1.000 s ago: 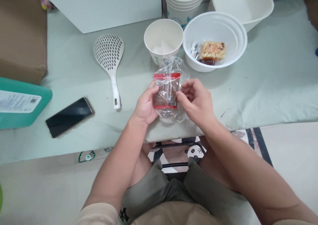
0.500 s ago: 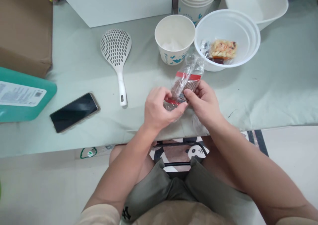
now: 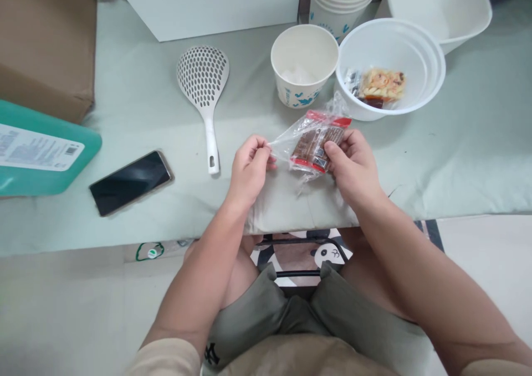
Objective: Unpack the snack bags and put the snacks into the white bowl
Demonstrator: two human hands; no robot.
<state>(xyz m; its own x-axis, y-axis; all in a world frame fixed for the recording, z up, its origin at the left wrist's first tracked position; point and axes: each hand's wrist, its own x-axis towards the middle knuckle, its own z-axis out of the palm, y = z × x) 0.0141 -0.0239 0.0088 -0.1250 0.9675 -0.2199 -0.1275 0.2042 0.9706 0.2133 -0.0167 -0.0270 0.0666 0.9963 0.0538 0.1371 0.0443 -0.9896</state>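
Left hand (image 3: 251, 168) pinches the clear wrapper (image 3: 286, 142) taut sideways while the right hand (image 3: 353, 168) grips the red-edged packet (image 3: 311, 145), seemingly anchoring it against that pull.

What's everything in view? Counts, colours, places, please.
packet: one, brown and red, centre
plastic wrapper: one, clear, over the packet
paper cup: one, white with blue print, beyond the packet
cup stack: one, white, behind the cup
round bowl: one, white, right of the cup
food block: one, yellowish, in the round bowl
square bowl: one, white, top right
skimmer: one, whitish, left of the cup
phone: one, black, left
jug: one, green, far left
cardboard box: one, brown, top left
panel: one, white, top middle
tablecloth: one, pale green, under the bowls
panda print: one, black, white, brown, below the tablecloth
shorts: one pair, grey-green, bottom
left hand: one, pinching the wrapper
right hand: one, gripping the packet
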